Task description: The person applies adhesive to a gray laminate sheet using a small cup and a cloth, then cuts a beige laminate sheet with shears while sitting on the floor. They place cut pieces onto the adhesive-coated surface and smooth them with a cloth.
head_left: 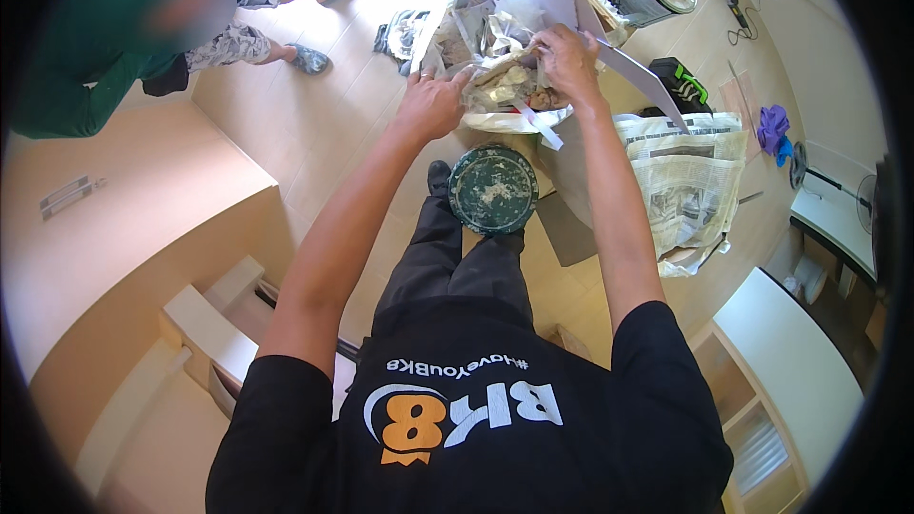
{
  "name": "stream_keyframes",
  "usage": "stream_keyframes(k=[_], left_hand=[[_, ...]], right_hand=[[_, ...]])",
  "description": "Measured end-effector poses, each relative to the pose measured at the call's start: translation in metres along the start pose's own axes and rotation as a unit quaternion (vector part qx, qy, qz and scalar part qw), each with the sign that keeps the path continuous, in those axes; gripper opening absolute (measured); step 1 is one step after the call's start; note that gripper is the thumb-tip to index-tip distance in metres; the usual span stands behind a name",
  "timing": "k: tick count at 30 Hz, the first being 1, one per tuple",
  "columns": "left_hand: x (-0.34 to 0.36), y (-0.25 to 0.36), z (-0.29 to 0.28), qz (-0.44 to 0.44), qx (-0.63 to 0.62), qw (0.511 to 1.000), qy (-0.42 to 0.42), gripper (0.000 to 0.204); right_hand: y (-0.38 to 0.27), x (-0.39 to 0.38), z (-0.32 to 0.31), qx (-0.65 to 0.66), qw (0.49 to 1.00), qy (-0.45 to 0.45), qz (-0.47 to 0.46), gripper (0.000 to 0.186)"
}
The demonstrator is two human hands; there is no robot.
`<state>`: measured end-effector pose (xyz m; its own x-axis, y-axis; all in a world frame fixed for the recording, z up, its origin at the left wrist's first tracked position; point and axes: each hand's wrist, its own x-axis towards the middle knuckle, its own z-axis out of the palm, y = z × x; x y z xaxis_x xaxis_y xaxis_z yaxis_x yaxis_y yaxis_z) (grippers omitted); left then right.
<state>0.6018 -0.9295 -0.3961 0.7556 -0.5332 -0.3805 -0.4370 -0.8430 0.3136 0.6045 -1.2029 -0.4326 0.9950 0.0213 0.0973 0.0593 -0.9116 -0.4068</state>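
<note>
Black shirt (471, 428), rubbish (505, 86) between both grips (436, 103) (569, 62)

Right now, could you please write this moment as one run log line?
left hand: at left edge of rubbish | right hand: at its right edge | nearby: newspaper, round green object | upper left: another person

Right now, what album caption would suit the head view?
Left hand and right hand on either side of a rubbish heap, newspaper to the right.

The bare left arm (343, 219) and right arm (617, 190) stretch from near to far, the left hand (434, 105) back upward and bent, the right hand (569, 63) slightly farther, curled inward toward the left.
</note>
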Motion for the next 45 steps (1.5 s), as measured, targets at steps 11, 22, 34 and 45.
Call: stream_keyframes(k=[11, 22, 34, 45], left_hand=[[-0.007, -0.031, 0.012, -0.054, -0.042, 0.997, 0.042, 0.041], [0.096, 0.004, 0.044, -0.114, -0.379, 0.91, 0.121, 0.042], [0.09, 0.056, 0.061, -0.055, -0.543, 0.838, -0.002, 0.048], [0.072, -0.053, 0.042, -0.34, -0.454, 0.817, 0.103, 0.054]], right_hand=[[0.006, -0.003, -0.019, -0.013, 0.994, -0.105, -0.034, 0.028], [-0.002, -0.032, -0.042, 0.026, 0.983, -0.18, 0.036, 0.048], [-0.028, -0.009, -0.031, 0.176, 0.983, -0.039, 0.037, 0.036], [-0.062, 0.002, -0.003, -0.087, 0.981, -0.172, -0.028, 0.027]])
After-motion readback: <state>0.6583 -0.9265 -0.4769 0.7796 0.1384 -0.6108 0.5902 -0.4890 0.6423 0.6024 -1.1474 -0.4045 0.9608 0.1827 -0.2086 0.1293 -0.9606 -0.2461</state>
